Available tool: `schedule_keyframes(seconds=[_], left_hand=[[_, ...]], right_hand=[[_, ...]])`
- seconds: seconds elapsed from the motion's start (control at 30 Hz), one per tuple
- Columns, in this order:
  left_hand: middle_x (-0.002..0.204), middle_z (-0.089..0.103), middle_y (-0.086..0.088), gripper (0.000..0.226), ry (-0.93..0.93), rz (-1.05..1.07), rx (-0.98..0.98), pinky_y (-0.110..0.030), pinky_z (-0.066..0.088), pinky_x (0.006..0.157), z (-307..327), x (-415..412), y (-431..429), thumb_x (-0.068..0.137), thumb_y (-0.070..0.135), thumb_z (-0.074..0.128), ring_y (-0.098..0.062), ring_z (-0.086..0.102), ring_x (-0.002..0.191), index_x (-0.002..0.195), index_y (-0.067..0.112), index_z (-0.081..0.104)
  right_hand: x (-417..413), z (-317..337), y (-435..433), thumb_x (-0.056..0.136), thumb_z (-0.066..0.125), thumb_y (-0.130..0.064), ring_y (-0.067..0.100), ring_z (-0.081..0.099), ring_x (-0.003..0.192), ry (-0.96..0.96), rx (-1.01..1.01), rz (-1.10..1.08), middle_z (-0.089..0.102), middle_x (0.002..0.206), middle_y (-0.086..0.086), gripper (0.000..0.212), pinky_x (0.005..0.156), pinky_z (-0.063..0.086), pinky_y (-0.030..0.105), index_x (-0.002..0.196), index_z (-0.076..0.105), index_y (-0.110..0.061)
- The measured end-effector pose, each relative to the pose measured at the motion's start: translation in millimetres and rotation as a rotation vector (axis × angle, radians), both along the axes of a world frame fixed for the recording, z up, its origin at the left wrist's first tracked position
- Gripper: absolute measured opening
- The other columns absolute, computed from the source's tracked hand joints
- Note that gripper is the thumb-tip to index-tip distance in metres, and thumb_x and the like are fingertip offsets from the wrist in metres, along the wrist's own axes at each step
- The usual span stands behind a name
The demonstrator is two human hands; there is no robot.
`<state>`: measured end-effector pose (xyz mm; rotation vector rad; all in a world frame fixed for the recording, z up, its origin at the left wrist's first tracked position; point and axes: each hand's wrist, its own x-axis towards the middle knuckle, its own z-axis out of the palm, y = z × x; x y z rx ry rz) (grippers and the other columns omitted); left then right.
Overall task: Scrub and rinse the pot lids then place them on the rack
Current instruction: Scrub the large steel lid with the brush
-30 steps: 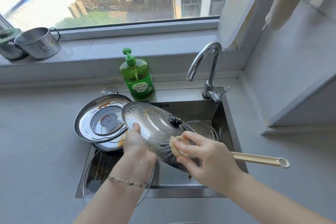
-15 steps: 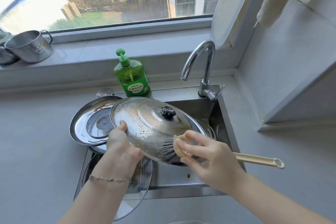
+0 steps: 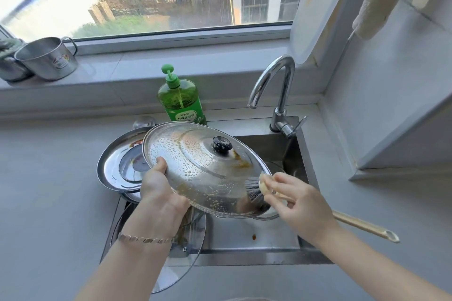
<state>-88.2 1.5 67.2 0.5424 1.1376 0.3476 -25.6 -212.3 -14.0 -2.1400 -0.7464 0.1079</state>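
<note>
Leaning across the near-left corner of the sink (image 3: 256, 259), a glass lid (image 3: 193, 232) is waiting its turn, parked where it is not getting in the scrubbing's way. Just above it, over the sink's near half, the left hand (image 3: 159, 193) is gripping the left rim of the steel lid (image 3: 195, 161), thumb on top and fingers hidden underneath. It is tilting the lid's top face up toward the person so the suds and brown grease are draining into the basin.

The right hand (image 3: 298, 203) is pinching the brush (image 3: 354, 223) close to its head, not by the long handle (a short grip for more pressure, I'd judge). It is pressing the dark bristles onto the lid's near-right edge, while the handle is trailing out over the counter right of the sink. The black knob (image 3: 221, 144) is sitting clear of the bristles, with a greasy smear just beside it.

At the sink's far-left corner a second steel lid (image 3: 117, 166) is lying underside up, streaked and apparently unwashed. Behind the sink a green soap bottle (image 3: 182, 100) and the faucet (image 3: 281, 85) are standing within reach, no water running. I am not seeing any rack.
</note>
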Motion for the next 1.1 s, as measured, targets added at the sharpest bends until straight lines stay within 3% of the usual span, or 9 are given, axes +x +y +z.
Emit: schedule_keyframes(seconds=[0.1, 0.27, 0.43, 0.6, 0.73, 0.83, 0.9, 1.0, 1.1], left_hand=[[0.096, 0.067, -0.007, 0.028, -0.001, 0.015, -0.006, -0.053, 0.049, 0.087, -2, -1, 1, 0.095, 0.034, 0.052, -0.031, 0.063, 0.086, 0.084, 0.010, 0.061], [0.090, 0.062, -0.011, 0.027, -0.071, -0.006, 0.004, -0.054, 0.044, 0.082, 3, -3, -4, 0.098, 0.031, 0.047, -0.034, 0.059, 0.081, 0.093, 0.008, 0.059], [0.089, 0.060, -0.011, 0.026, -0.082, 0.001, 0.000, -0.056, 0.044, 0.088, 8, -1, -9, 0.098, 0.029, 0.047, -0.034, 0.058, 0.083, 0.085, 0.008, 0.056], [0.090, 0.065, -0.012, 0.027, -0.092, -0.035, 0.024, -0.056, 0.045, 0.092, 9, -4, -11, 0.099, 0.030, 0.045, -0.034, 0.061, 0.084, 0.086, 0.009, 0.058], [0.097, 0.067, -0.013, 0.027, -0.080, -0.042, 0.047, -0.056, 0.046, 0.094, 9, -4, -8, 0.097, 0.033, 0.047, -0.034, 0.063, 0.090, 0.088, 0.010, 0.059], [0.088, 0.067, -0.013, 0.026, -0.077, -0.065, 0.038, -0.054, 0.050, 0.081, 11, -5, -12, 0.098, 0.032, 0.046, -0.032, 0.064, 0.082, 0.092, 0.011, 0.059], [0.087, 0.066, -0.013, 0.025, -0.057, -0.084, 0.028, -0.053, 0.050, 0.084, 11, -3, -17, 0.098, 0.032, 0.046, -0.032, 0.064, 0.082, 0.099, 0.011, 0.059], [0.085, 0.063, -0.015, 0.026, -0.040, -0.090, -0.016, -0.056, 0.048, 0.084, 10, -2, -19, 0.098, 0.032, 0.045, -0.034, 0.062, 0.077, 0.096, 0.008, 0.055], [0.079, 0.064, -0.015, 0.030, -0.039, -0.112, -0.012, -0.053, 0.047, 0.072, 10, -3, -20, 0.099, 0.033, 0.044, -0.033, 0.061, 0.073, 0.092, 0.006, 0.053]], right_hand=[[-24, 15, 8, 0.077, 0.060, -0.038, 0.007, 0.051, 0.061, -0.068, 0.027, 0.192, 0.060, 0.095, -0.015, 0.033, 0.053, 0.036, 0.008, 0.110, 0.061, -0.037], [19, -4, -8, 0.085, 0.065, -0.030, -0.003, 0.055, 0.076, 0.114, -0.073, -0.074, 0.057, 0.088, -0.025, 0.021, 0.064, 0.041, 0.017, 0.102, 0.067, -0.043], [-20, 21, 13, 0.076, 0.065, -0.038, -0.001, 0.055, 0.073, 0.064, 0.090, 0.196, 0.058, 0.098, -0.026, 0.039, 0.062, 0.038, 0.005, 0.115, 0.061, -0.042], [33, -4, 2, 0.086, 0.061, -0.037, 0.010, 0.059, 0.078, 0.237, -0.158, -0.107, 0.057, 0.072, -0.016, 0.015, 0.071, 0.046, 0.030, 0.094, 0.068, -0.048], [1, 8, 12, 0.082, 0.069, -0.028, 0.006, 0.059, 0.087, 0.199, -0.026, 0.128, 0.063, 0.093, -0.019, 0.029, 0.076, 0.046, 0.023, 0.110, 0.068, -0.038], [28, 4, 9, 0.085, 0.064, -0.036, 0.006, 0.058, 0.081, 0.288, -0.119, -0.025, 0.060, 0.080, -0.028, 0.015, 0.074, 0.045, 0.026, 0.096, 0.067, -0.045], [34, 2, 14, 0.087, 0.061, -0.039, 0.007, 0.056, 0.073, 0.271, -0.152, -0.047, 0.059, 0.073, -0.022, 0.010, 0.069, 0.044, 0.028, 0.091, 0.067, -0.045], [19, 14, 28, 0.084, 0.065, -0.033, 0.007, 0.059, 0.084, 0.252, -0.044, 0.074, 0.062, 0.089, -0.020, 0.027, 0.074, 0.048, 0.028, 0.111, 0.067, -0.036], [32, 7, 23, 0.086, 0.059, -0.042, 0.011, 0.060, 0.089, 0.350, -0.190, -0.024, 0.066, 0.090, -0.019, 0.026, 0.078, 0.049, 0.033, 0.111, 0.066, -0.040]])
